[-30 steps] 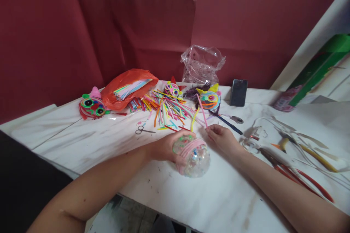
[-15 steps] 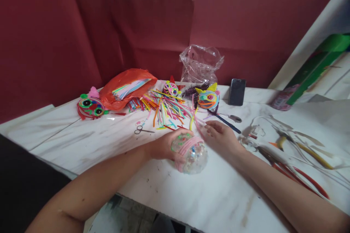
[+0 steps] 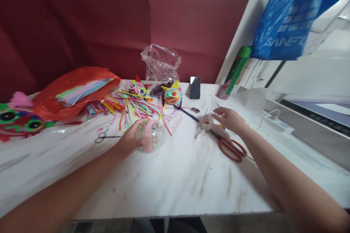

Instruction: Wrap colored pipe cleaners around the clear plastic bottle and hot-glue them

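Observation:
My left hand (image 3: 134, 134) is closed on the side of a clear, hollow plastic ball (image 3: 158, 136) and holds it at the table top. A band of pink pipe cleaner (image 3: 148, 135) circles the ball, with small coloured bits showing. My right hand (image 3: 228, 118) reaches over a cluster of tools, its fingers stretched to the left and slightly blurred. Just below it are a white cord-like tangle (image 3: 203, 125) and red-handled scissors (image 3: 232, 150). Whether the fingertips touch the tangle I cannot tell.
Loose pipe cleaners (image 3: 142, 111) spread behind the ball, beside a red bag (image 3: 54, 87). Small scissors (image 3: 105, 137) lie left. Decorated faces (image 3: 172, 95), a phone (image 3: 195, 88), a dark-handled tool (image 3: 188, 113), a green can (image 3: 237, 67) and a power strip (image 3: 281, 122) surround the work area.
The view has turned right, bringing in a blue bag and the power strip. My right hand has moved from beside the pipe cleaners to the tools. My left hand still holds the ball.

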### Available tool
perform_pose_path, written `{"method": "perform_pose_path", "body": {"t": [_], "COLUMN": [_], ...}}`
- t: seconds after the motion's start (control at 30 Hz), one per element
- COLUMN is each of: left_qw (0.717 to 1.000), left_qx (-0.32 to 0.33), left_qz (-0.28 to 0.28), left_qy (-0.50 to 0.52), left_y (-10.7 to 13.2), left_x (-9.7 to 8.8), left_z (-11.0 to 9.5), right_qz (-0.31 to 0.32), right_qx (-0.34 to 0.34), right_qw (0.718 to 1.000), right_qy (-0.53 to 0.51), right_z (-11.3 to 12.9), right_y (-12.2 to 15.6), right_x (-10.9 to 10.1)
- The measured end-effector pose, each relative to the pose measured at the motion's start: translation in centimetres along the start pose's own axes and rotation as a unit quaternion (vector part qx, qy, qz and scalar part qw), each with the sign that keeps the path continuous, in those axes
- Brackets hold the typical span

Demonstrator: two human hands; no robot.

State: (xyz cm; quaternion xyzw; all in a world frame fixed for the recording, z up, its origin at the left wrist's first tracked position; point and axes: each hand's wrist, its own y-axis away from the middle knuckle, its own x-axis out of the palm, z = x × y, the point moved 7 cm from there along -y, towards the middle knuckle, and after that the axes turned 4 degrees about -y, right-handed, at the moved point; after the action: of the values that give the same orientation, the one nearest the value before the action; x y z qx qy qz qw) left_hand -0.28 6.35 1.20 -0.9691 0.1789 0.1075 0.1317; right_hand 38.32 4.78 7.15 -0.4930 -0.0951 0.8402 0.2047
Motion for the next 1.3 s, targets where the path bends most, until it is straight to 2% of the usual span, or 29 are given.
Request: {"method": "perform_pose_path", "body": {"t": [0.07,0.13,0.37,0.57,0.7,0.87,1.0,1.1,1.13,1.2,1.3], "left_qw": [1.0,1.0,1.0,1.0,1.0,0.999,0.998,0.997,0.997,0.997,0.996], "left_qx": [-0.008,-0.005,0.011,0.018,-0.003,-0.015,-0.025,-0.043,-0.046,-0.045,-0.032], "left_qz": [-0.004,-0.014,-0.009,-0.014,-0.021,-0.035,-0.049,-0.051,-0.048,-0.047,-0.049], "left_qy": [-0.001,0.0,0.005,-0.007,-0.009,-0.024,-0.017,-0.032,-0.036,-0.043,-0.067], "left_y": [0.2,0.3,0.4,0.3,0.3,0.4,0.5,0.4,0.4,0.4,0.5], "left_x": [0.2,0.2,0.4,0.3,0.1,0.0,0.0,0.1,0.2,0.3,0.5], "left_z": [-0.2,-0.5,-1.2,-0.5,-0.4,-0.8,-0.9,-0.9,-0.9,-0.9,-1.1], "right_qz": [0.069,0.109,0.163,0.155,0.165,0.099,0.003,-0.031,-0.023,0.031,0.141], "right_qx": [0.021,0.011,0.013,0.011,-0.036,-0.09,-0.116,-0.091,-0.079,-0.068,-0.116], "right_qw": [0.994,0.985,0.966,0.958,0.949,0.954,0.975,0.995,0.996,0.988,0.959], "right_qy": [0.087,0.132,0.201,0.242,0.265,0.267,0.189,0.029,-0.029,-0.134,-0.218], "right_z": [-2.1,-2.9,-2.8,-3.6,-2.9,-0.8,2.2,3.9,4.3,5.2,7.3], "right_y": [0.8,1.3,1.7,1.5,1.8,2.2,3.0,4.6,5.3,6.8,9.1], "right_x": [1.7,3.1,5.5,5.6,5.6,4.2,1.5,-0.1,-0.2,0.4,1.8]}}
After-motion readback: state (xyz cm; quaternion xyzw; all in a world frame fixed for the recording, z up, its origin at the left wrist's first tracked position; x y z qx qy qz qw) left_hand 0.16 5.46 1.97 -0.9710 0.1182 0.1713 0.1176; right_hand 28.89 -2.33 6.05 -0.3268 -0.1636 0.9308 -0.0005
